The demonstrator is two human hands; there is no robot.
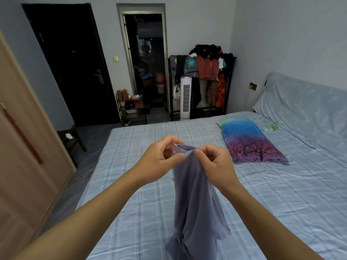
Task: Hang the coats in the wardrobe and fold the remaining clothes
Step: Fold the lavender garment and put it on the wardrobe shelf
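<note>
Two hands raised over checked bed (131,212): left hand (159,162) and right hand (216,164) pinching top edge of lilac garment (193,203), hanging below, hem bunched on sheet. Folding seemingly just begun; no folded pile visible. Beyond right hand, tree-print pillowcase (251,141); farther, loaded clothes rack (206,76). Wardrobe (22,156) far left of left hand. Nothing obstructing.

You are standing in a home bedroom: a bed (206,184) in checked sheets, a wardrobe (22,147), a loaded clothes rack (208,72) and a shoe rack (131,109).
</note>
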